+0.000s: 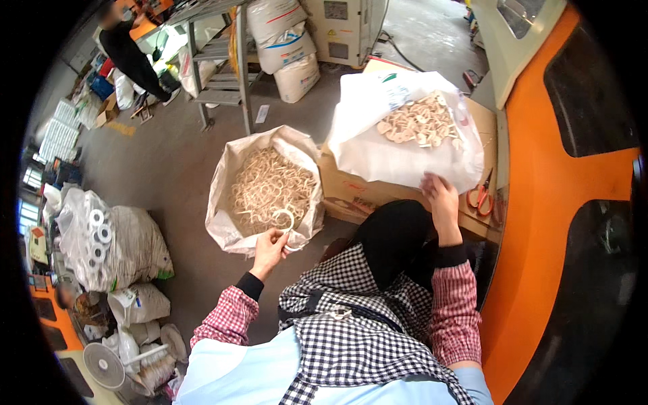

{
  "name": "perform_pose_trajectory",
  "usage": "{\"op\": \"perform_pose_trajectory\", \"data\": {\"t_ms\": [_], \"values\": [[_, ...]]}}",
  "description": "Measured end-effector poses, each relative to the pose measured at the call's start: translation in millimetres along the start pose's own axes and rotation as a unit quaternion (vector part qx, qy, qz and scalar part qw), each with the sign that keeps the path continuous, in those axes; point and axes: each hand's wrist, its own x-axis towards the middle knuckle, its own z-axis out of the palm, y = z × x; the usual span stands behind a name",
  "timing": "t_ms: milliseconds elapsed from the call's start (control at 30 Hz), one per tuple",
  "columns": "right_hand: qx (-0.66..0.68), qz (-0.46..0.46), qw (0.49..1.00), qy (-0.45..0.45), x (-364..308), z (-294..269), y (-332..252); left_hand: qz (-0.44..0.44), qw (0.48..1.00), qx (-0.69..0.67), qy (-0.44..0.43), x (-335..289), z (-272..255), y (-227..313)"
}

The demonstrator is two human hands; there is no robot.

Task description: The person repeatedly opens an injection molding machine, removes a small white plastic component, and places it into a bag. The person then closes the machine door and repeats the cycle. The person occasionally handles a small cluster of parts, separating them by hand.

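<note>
My left hand [269, 250] is closed on a curved cream plastic piece [284, 218], like an open ring with a tail. It holds the piece over the near rim of a white woven sack [221, 196]. Thin, curly cream plastic pieces [270, 182] fill that sack. My right hand [440, 192] is at the near edge of a white plastic bag [368, 152], its fingers loosely bent and a little apart; I see nothing in them. Small flat cream discs [422, 121] lie heaped on the bag, which rests on a cardboard box [344, 196].
Red-handled scissors [480, 199] lie on the cardboard at right, beside an orange machine [540, 223]. Metal steps [219, 94] and stacked full sacks [287, 57] stand ahead. A person [131, 57] stands far left. Bagged rolls [98, 236] and a fan [104, 365] are at left.
</note>
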Motion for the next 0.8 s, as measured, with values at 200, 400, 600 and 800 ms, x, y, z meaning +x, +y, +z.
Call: {"op": "perform_pose_trajectory", "data": {"t_ms": [200,400,600,800], "values": [[0.032,-0.055,0.994,0.084,-69,-17,20,-0.223,0.973,-0.051,0.041,21,-52,-103],[-0.021,-0.082,0.991,0.107,-90,-29,9,-0.036,0.983,-0.149,0.099,96,-31,-67],[-0.065,-0.096,0.986,0.116,-111,-29,17,0.142,0.973,0.161,0.088,110,28,-6],[-0.058,-0.096,0.985,0.13,-140,-32,37,0.49,0.791,0.035,-0.365,-58,190,134]]}}
